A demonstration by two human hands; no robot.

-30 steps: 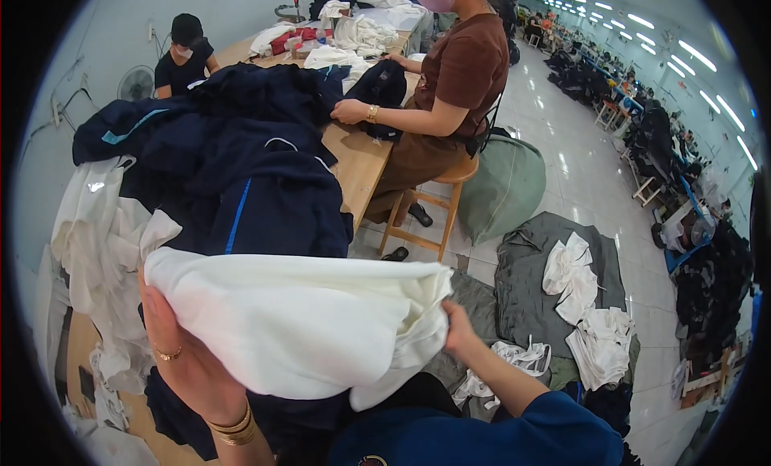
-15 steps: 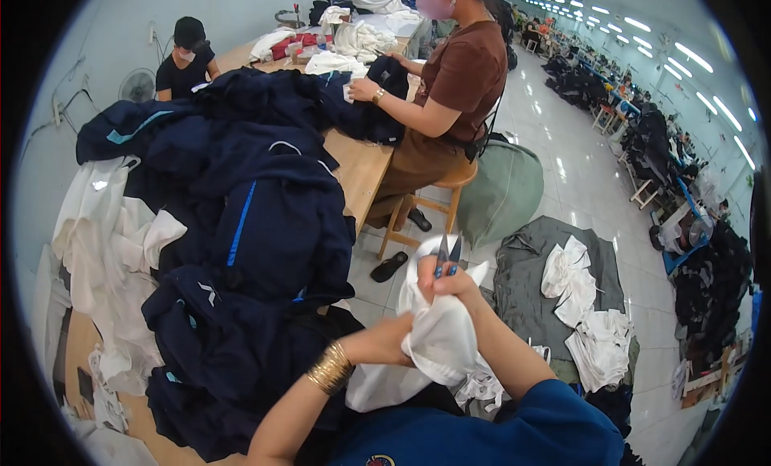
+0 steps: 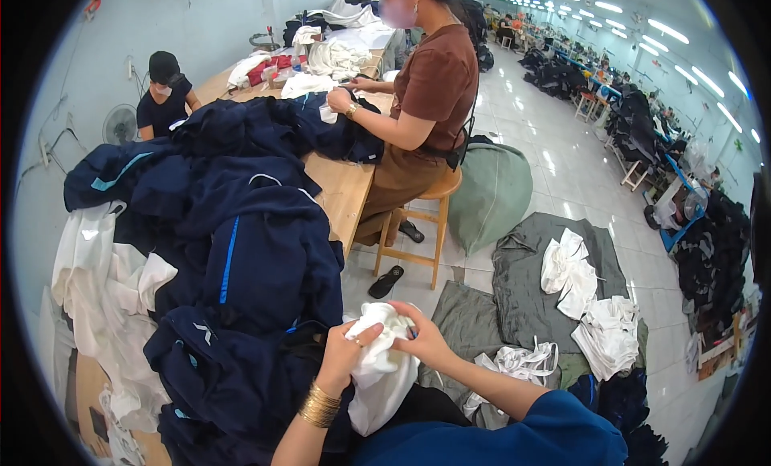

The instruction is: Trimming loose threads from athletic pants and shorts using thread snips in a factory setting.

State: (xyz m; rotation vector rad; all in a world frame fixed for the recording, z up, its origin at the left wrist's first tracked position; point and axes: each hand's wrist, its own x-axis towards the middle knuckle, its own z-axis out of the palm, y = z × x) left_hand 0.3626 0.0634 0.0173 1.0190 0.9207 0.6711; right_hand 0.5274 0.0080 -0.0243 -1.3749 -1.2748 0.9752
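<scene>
A bunched white garment (image 3: 384, 378) is held up between my two hands above my lap. My left hand (image 3: 347, 355), with gold bangles at its wrist, grips the left side of the fabric, thumb on top. At the upper right of the bundle, my right hand (image 3: 427, 339) has its fingers curled in against the cloth. A small blue bit of the thread snips (image 3: 412, 333) shows inside that hand; their blades are hidden. Right beside my left arm lies a heap of navy garments (image 3: 265, 257) with blue and white trim.
White garments (image 3: 112, 289) hang over the table's left side. The wooden tabletop (image 3: 345, 197) shows beyond the navy heap. A co-worker (image 3: 438, 80) handles navy cloth by a wooden stool (image 3: 438, 217); another person (image 3: 165, 96) sits far left. White pieces (image 3: 606, 333) lie on grey cloth (image 3: 514, 265) on the floor.
My hands have lowered and moved left with the white garment. The snips' blades, which pointed up from my right hand before, are now out of sight. The whole view has shifted slightly.
</scene>
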